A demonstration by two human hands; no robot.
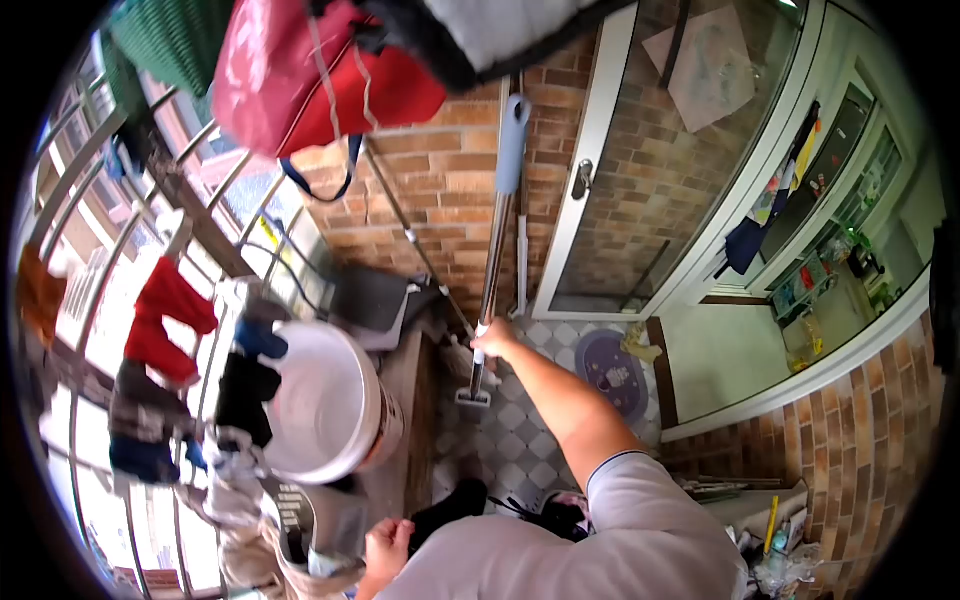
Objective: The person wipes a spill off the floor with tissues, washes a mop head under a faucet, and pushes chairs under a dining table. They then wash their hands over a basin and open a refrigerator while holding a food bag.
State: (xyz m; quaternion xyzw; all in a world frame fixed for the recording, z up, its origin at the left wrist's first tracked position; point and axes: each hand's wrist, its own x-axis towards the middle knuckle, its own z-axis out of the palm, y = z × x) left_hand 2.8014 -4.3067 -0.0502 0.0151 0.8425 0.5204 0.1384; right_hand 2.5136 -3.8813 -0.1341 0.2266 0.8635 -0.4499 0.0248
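Observation:
My right hand is wrapped round the lower part of a silver mop pole. The pole stands nearly upright, with a blue-grey grip at its top and a flat white head near the tiled floor. At the bottom of the view, my left hand is curled closed near my body, left of my shirt; whether anything is inside it is hidden. A large white bucket stands on a ledge to the left.
Socks and a red garment hang by the window bars at left; bags hang above. A glass door stands at the brick wall. An oval purple mat lies by the doorway. Clutter sits lower right.

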